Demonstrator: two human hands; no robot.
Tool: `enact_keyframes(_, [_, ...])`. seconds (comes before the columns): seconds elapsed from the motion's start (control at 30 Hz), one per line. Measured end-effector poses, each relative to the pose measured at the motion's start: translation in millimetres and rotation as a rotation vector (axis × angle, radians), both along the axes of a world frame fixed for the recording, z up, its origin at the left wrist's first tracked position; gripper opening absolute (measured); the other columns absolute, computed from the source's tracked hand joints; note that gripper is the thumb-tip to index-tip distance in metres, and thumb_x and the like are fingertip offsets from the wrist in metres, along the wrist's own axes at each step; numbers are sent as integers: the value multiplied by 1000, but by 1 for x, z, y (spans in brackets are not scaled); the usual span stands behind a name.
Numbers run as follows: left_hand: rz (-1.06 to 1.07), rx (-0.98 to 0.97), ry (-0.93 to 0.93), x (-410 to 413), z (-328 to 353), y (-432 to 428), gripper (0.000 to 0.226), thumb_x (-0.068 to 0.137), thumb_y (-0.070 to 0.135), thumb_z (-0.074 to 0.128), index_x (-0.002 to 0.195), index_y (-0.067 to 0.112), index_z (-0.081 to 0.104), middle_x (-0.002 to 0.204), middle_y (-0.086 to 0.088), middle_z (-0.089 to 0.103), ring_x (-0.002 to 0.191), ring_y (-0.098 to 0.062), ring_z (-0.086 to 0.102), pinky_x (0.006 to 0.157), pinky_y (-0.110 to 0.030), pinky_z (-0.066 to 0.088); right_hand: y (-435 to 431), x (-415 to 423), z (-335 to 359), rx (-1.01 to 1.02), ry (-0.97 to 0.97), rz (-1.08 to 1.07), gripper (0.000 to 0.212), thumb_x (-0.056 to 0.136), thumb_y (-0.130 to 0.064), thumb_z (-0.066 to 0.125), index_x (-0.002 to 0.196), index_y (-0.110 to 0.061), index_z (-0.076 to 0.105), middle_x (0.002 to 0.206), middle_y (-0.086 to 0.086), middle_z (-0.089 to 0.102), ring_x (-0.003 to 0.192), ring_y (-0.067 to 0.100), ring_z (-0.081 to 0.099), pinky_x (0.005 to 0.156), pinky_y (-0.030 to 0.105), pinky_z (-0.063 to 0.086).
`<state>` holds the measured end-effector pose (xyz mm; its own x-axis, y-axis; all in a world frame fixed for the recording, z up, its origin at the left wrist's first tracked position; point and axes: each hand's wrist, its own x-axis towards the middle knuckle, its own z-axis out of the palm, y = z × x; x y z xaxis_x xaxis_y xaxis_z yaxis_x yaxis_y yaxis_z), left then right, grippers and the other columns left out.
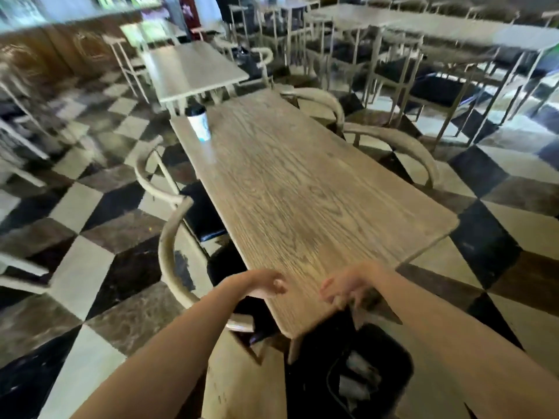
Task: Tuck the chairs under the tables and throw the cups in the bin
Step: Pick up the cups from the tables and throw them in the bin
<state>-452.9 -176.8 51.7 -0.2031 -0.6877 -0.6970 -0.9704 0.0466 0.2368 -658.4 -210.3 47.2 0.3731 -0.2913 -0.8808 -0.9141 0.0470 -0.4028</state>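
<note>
A long wooden table (302,189) runs away from me. At its far left corner stands a white paper cup (199,122) with a dark lid. My left hand (266,284) and my right hand (348,290) hover at the near end of the table, fingers loosely curled, holding nothing. Below the near edge sits a black bin (393,361) with pale crumpled waste inside. Wooden chairs with curved backs stand along both sides: two on the left (169,258) (148,173), partly out from the table, and two on the right (402,146) (320,101).
The floor is a checkered pattern of black, white and brown tiles (90,237). A smaller pale table (190,68) stands beyond the long one. More tables and metal-framed chairs (423,40) fill the back right. A light wooden seat (242,373) is just below my left arm.
</note>
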Motion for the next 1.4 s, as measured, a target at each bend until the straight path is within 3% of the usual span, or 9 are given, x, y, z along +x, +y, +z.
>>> enact_keyframes(0.07, [19, -11, -7, 34, 16, 0, 44, 98, 31, 44, 140, 16, 44, 146, -7, 45, 135, -25, 40, 110, -35, 31, -10, 33, 19, -73, 8, 30, 41, 98, -39, 46, 133, -18, 44, 117, -1, 48, 81, 8, 56, 68, 27, 48])
enact_keyframes(0.2, [6, 0, -15, 111, 41, -1, 46, 99, 37, 40, 141, 18, 43, 147, -2, 43, 135, -21, 39, 104, -30, 31, -19, 109, 42, -110, 21, 99, 37, 99, -36, 44, 133, -21, 43, 119, 4, 51, 104, 19, 53, 86, 38, 45])
enact_keyframes(0.3, [-6, 9, -18, 182, 53, -11, 46, 100, 37, 38, 142, 17, 41, 149, -3, 41, 135, -22, 40, 106, -32, 35, -27, 179, 52, -135, 14, 117, 36, 99, -37, 44, 130, -19, 44, 106, -3, 55, 88, 14, 57, 76, 31, 46])
enact_keyframes(0.43, [13, -63, -49, 273, 65, -29, 45, 99, 37, 38, 140, 20, 44, 146, -5, 43, 127, -26, 47, 91, -34, 49, -47, 265, 62, -234, 22, 141, 56, 98, -40, 48, 140, -5, 42, 132, 12, 55, 103, 22, 59, 105, 38, 42])
enact_keyframes(0.5, [28, -81, -60, 316, 72, -36, 43, 99, 35, 40, 138, 20, 47, 145, -5, 45, 127, -27, 48, 82, -31, 46, -54, 308, 65, -267, 31, 138, 55, 98, -39, 46, 141, -4, 41, 134, 12, 54, 106, 23, 60, 99, 35, 44])
enact_keyframes(0.67, [134, -62, -35, 400, 86, -44, 42, 98, 33, 43, 138, 22, 45, 145, -4, 44, 128, -28, 47, 95, -43, 51, -68, 392, 65, -242, 43, 82, 49, 98, -36, 45, 142, -14, 42, 140, 7, 53, 120, 20, 58, 101, 38, 48])
enact_keyframes(0.87, [140, -41, -8, 463, 89, -83, 43, 99, 31, 42, 141, 19, 43, 145, -7, 43, 127, -29, 49, 94, -41, 51, -116, 460, 82, -280, 54, 96, 49, 92, -43, 52, 133, -17, 49, 135, 4, 57, 115, 17, 61, 100, 38, 50])
enact_keyframes(1.3, [-80, -100, -88, 530, 94, -289, 45, 99, 36, 39, 139, 17, 45, 142, -7, 48, 130, -28, 44, 106, -41, 37, -308, 539, 66, -234, 89, -13, 51, 98, -40, 43, 143, -17, 36, 134, 4, 57, 114, 19, 60, 97, 40, 51])
enact_keyframes(1.4, [-114, -122, -79, 539, 100, -338, 47, 100, 37, 37, 141, 15, 43, 145, -7, 46, 132, -27, 42, 107, -40, 35, -349, 547, 73, -284, 78, -32, 51, 97, -42, 44, 141, -16, 39, 127, 3, 60, 102, 15, 63, 87, 35, 54])
